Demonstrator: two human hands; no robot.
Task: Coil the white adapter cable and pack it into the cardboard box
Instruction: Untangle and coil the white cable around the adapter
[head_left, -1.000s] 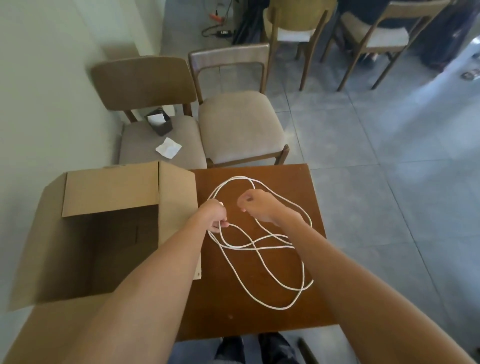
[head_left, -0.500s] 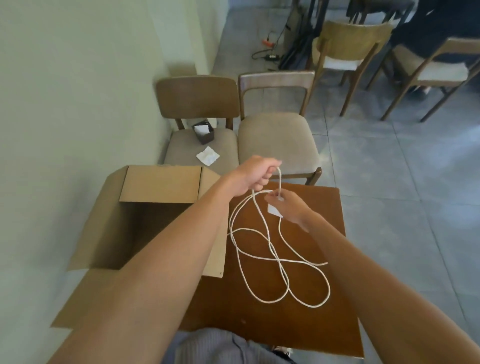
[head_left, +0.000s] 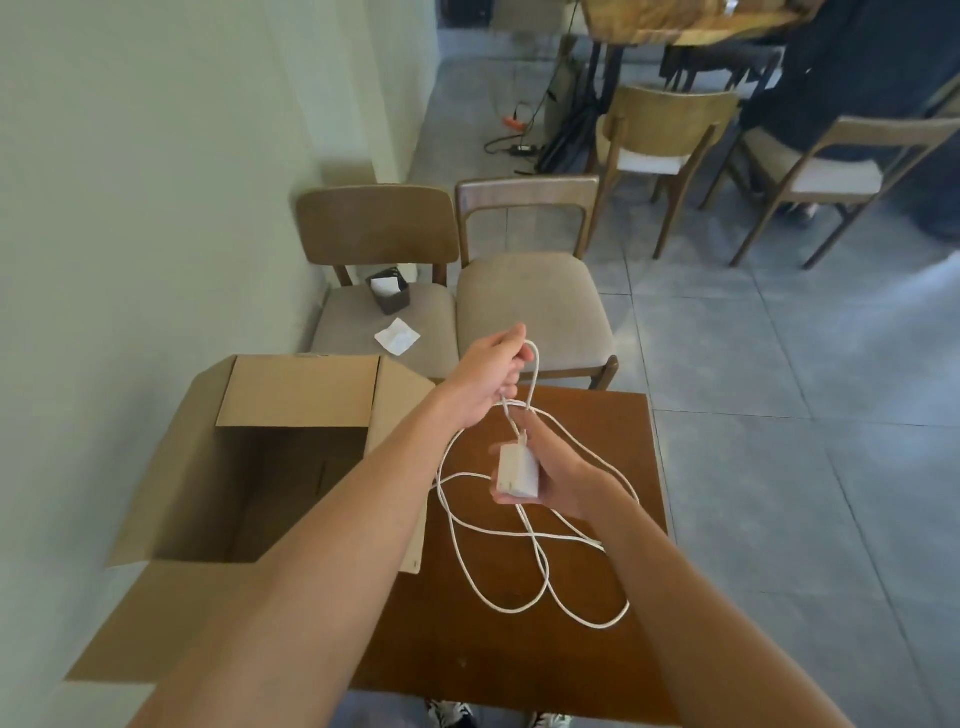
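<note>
My right hand (head_left: 558, 480) holds the white adapter block (head_left: 516, 472) above the brown table (head_left: 613, 441). Its white cable (head_left: 540, 566) runs up from the block to my left hand (head_left: 491, 376), which grips a raised loop of it. The remaining cable lies in loose crossing loops on the table below both hands. The open cardboard box (head_left: 270, 493) stands at the table's left side, flaps spread, with nothing seen inside.
Two wooden chairs stand beyond the table; the left chair (head_left: 384, 291) carries a small dark holder (head_left: 388, 293) and a white paper (head_left: 397, 336). More chairs (head_left: 660, 150) and floor cables (head_left: 514, 130) are farther back. A pale wall runs along the left.
My left hand lifted a cable loop off the table. My right hand now has the adapter block turned up in its palm. The view has tilted up.
</note>
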